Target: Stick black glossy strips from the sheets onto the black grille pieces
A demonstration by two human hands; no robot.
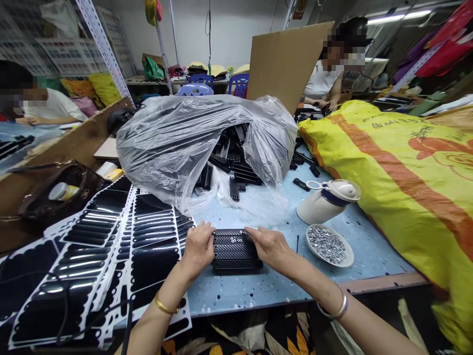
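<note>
Head view, from the left: a handbag [86,182] sits with a jar [57,191] in its open top. Beside it, black sheets [153,261] with white edges overlap on the table [236,292]. Behind the hands, a clear plastic bag [166,143] gapes towards the person, full of jumbled black parts [246,172], some at its mouth.

The left hand [199,245] has its thumb and fingers closed on the left end of a black, perforated block [236,254], which lies on the table in front of the person. The block's long axis runs left to right, with a long side facing the person; a few small rings [236,240] sit on its top. The right hand [271,246] grips the right end at the far corner, fingertips together.

Right of that lie a thin rod [297,244], then a lidded mug [314,209], its inside hidden, and just in front of it a dish [345,265] heaped with shiny metal bits [327,244]. Furthest right, a bulging yellow sack [399,162] hides its contents.
</note>
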